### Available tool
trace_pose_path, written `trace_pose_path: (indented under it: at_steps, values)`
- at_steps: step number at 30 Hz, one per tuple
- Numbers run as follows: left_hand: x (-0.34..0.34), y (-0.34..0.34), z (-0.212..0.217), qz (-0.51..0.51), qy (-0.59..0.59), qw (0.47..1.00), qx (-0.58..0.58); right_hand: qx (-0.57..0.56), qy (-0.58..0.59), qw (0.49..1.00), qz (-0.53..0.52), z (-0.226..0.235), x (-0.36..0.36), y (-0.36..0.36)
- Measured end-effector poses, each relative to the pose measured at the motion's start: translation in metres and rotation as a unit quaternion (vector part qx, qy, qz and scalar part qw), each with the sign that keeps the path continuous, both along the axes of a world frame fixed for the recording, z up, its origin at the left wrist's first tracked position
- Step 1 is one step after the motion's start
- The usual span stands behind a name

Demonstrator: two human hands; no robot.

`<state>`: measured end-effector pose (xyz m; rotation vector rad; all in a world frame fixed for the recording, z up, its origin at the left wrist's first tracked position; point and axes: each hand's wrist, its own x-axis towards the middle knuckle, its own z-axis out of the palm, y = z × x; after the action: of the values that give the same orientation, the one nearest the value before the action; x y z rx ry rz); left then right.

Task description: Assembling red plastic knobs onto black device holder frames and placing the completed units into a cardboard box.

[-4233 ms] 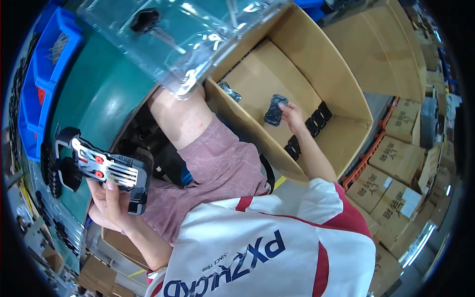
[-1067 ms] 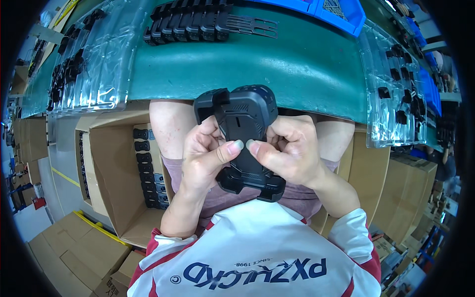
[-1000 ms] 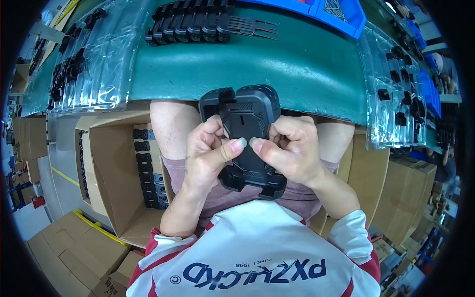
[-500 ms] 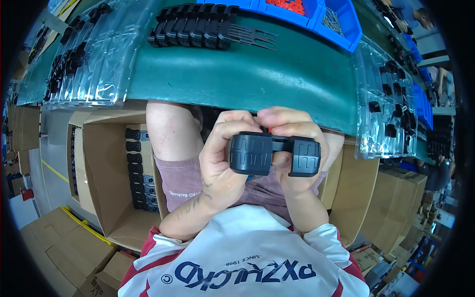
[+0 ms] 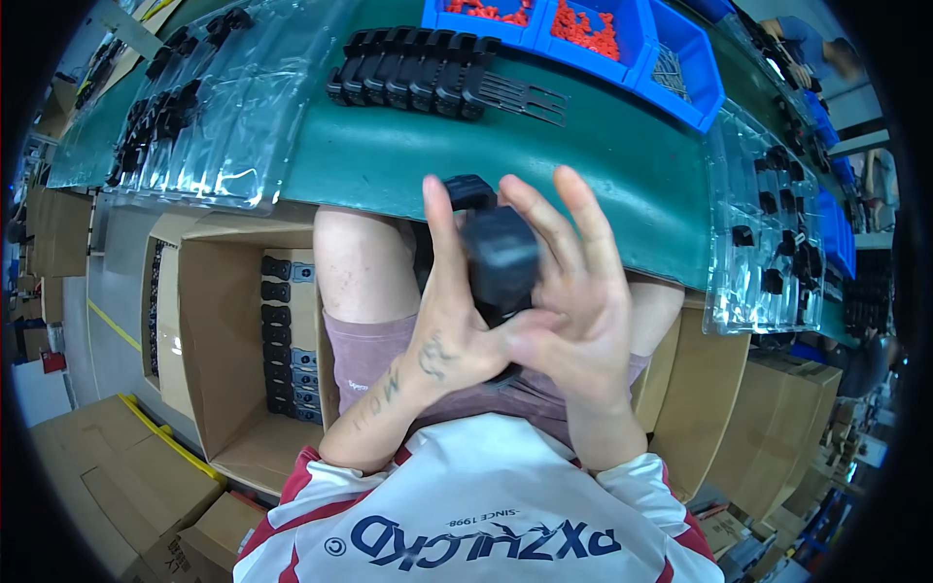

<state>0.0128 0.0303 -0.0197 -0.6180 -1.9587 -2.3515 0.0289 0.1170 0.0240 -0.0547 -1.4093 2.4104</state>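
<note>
Between my hands, above my lap, is a black plastic part (image 5: 501, 255) with two blocky padded ends, turned lengthwise away from me and smeared by motion. My left hand (image 5: 455, 325) holds it from the left, one finger stretched up along its side; its other fingers are mostly hidden. My right hand (image 5: 583, 296) is open at the right side of the part, fingers spread upward and thumb reaching left across its near end. Whether the right fingertips touch the part, I cannot tell. Beyond, on the green table (image 5: 622, 165), lies a row of black ribbed parts (image 5: 413, 73).
Blue bins (image 5: 680, 97) at the back hold red pieces (image 5: 583, 31) and metal pins (image 5: 669, 73). Clear plastic trays with black parts lie left (image 5: 209, 126) and right (image 5: 763, 233). An open cardboard box (image 5: 228, 340) with black parts stands left of my legs.
The black part has turned from crosswise to lengthwise. My right fingers have let go of their wrapped grip and spread apart. The whole view has shifted slightly.
</note>
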Motion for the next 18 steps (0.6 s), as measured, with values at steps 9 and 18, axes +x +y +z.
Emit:
trace_pose_path:
  at_steps: [9, 18]
  values:
    - [-0.001, -0.024, 0.010, -0.152, -0.206, 0.948, 0.191, 0.033, -0.187, 0.955, 0.228, -0.002, -0.011, 0.022]
    - [-0.028, -0.030, 0.000, -0.042, -0.146, 0.917, 0.368, 0.227, -0.016, 0.953, 0.201, -0.038, 0.016, -0.014]
